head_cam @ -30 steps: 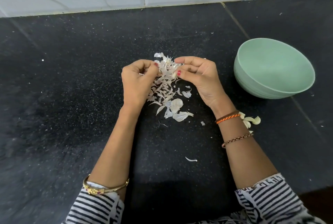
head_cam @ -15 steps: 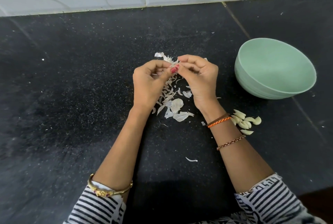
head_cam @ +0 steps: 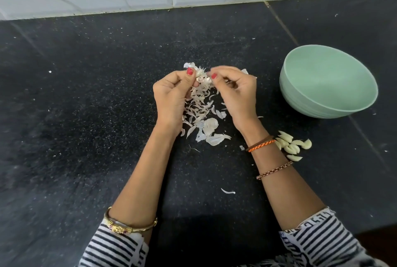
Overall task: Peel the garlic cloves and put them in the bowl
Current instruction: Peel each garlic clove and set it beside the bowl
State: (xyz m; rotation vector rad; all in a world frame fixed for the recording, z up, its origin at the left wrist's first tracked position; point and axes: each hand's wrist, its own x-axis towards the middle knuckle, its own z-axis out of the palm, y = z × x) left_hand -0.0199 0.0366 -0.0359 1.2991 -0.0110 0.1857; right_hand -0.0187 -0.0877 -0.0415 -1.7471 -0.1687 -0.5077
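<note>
Left hand (head_cam: 171, 92) pinches the garlic clove (head_cam: 198, 72), right hand (head_cam: 234, 90) nips its papery skin; small, slick thing, best held by its ends.

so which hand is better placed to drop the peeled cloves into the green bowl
Right, probably. The right hand is nearer the green bowl, and the peeled cloves lie beside its wrist. The left hand is farther off and pinches the garlic clove being peeled.
</note>
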